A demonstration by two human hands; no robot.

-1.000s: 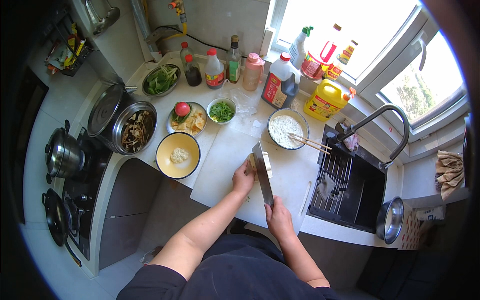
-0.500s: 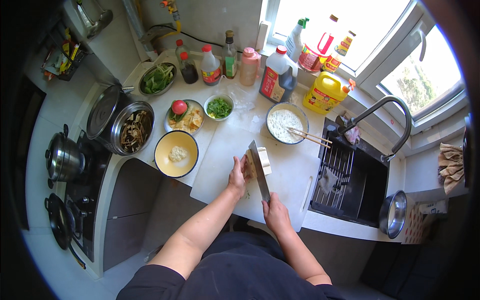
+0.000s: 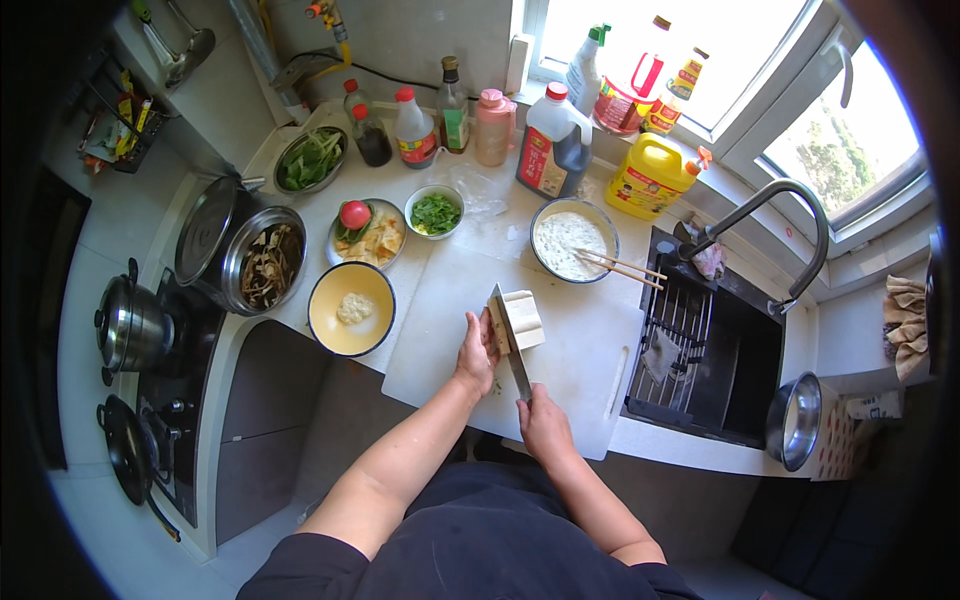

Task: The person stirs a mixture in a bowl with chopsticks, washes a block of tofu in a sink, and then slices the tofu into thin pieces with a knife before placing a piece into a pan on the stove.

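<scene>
A block of white tofu (image 3: 525, 320) lies on the white cutting board (image 3: 430, 320). My right hand (image 3: 547, 425) is closed around the handle of a kitchen knife (image 3: 514, 345). Its blade stands on edge over the tofu's left part, pointing away from me; how deep it reaches I cannot tell. On the tofu's left side, my left hand (image 3: 478, 352) holds the block with its thumb up, and some of its fingers are hidden by the tofu and the blade.
Left of the board stand a yellow bowl (image 3: 352, 308) with pale paste, a plate (image 3: 367, 233) and a bowl of chopped greens (image 3: 434, 212). Behind it is a bowl of white batter (image 3: 575, 240) with chopsticks (image 3: 625, 266). The sink (image 3: 735, 370) lies right; bottles line the back.
The knife blade has shifted left across the tofu, so more of the block shows to its right. My right hand has moved slightly left with it. My left hand stays at the block's left side.
</scene>
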